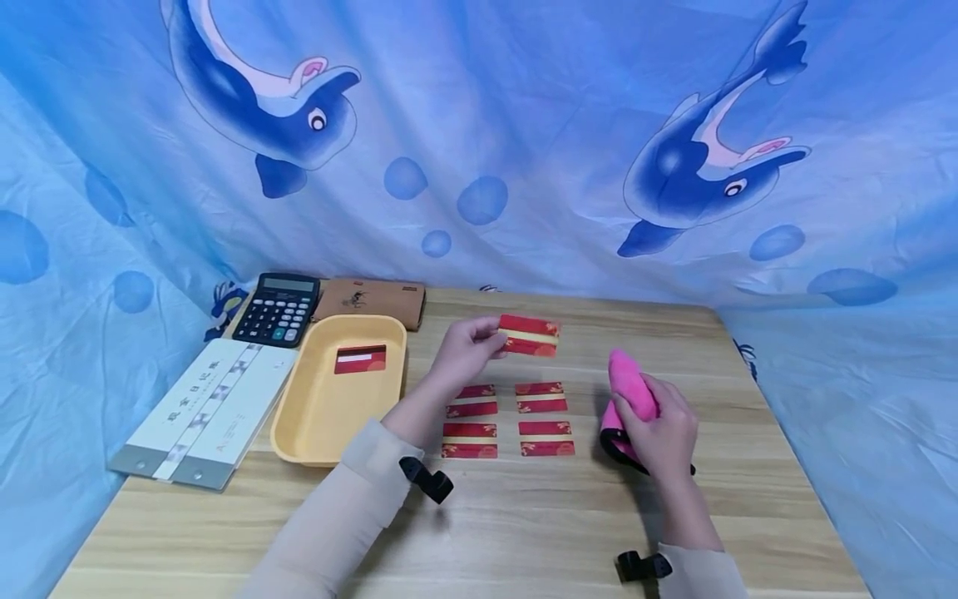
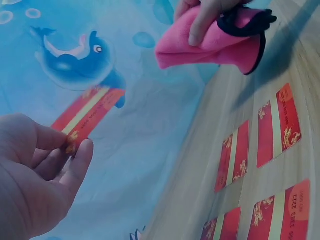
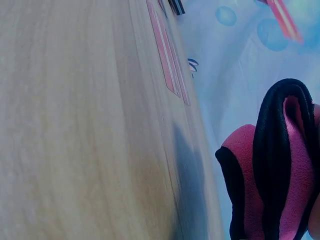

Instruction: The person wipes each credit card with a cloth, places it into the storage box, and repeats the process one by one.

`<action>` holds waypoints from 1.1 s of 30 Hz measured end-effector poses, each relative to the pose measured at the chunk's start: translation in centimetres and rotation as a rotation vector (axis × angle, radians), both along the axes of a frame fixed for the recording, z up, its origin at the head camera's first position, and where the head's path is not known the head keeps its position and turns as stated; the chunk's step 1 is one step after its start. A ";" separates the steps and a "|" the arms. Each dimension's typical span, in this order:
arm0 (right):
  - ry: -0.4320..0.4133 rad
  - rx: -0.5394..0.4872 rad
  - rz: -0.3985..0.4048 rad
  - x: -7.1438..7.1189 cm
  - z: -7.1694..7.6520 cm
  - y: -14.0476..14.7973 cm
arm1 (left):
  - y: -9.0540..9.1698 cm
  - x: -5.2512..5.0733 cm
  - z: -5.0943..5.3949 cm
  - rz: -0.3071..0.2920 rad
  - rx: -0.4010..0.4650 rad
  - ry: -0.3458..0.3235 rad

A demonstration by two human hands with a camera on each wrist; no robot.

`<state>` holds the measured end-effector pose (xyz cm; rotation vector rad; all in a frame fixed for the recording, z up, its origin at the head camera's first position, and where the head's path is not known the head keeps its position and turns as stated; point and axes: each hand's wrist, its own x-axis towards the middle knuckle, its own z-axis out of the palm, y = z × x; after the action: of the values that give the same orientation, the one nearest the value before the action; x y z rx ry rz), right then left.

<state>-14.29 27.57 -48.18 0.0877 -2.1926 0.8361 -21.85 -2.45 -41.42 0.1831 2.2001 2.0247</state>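
My left hand [image 1: 466, 353] pinches a red card [image 1: 530, 335] with a pale yellow stripe by its left edge, raised off the table; the left wrist view shows thumb and fingers on one end of it. In my right hand [image 1: 669, 428] is a folded pink cloth [image 1: 631, 388] with black edging, gripped above the wood. The right wrist view shows the cloth's folds [image 3: 272, 165] close up, with most of that hand out of frame. Between the hands, several similar red cards [image 1: 545, 438] lie in two columns on the table.
A yellow tray [image 1: 288, 433] left of the cards holds another red card [image 1: 361, 359]. Beyond it are a black calculator [image 1: 277, 309], a brown wallet [image 1: 382, 301] and a white-and-grey paper pad [image 1: 217, 408]. A blue dolphin curtain [image 1: 486, 125] hangs behind the wooden table [image 1: 524, 532].
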 end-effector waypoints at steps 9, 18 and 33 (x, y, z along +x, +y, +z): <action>0.015 0.016 0.053 -0.8 0.5 -1.2 | -2.0 1.0 -0.6 0.087 0.182 -0.125; 0.026 0.016 0.102 -1.0 1.2 -2.7 | -3.0 1.9 -1.2 0.152 0.256 -0.152; 0.056 0.114 0.264 -1.8 5.3 -8.6 | -1.1 3.7 -1.6 0.148 0.288 -0.073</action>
<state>-16.07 19.01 -42.88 0.4605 -2.2041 0.8392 -18.12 -3.50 -42.99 -0.0239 1.9225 2.3815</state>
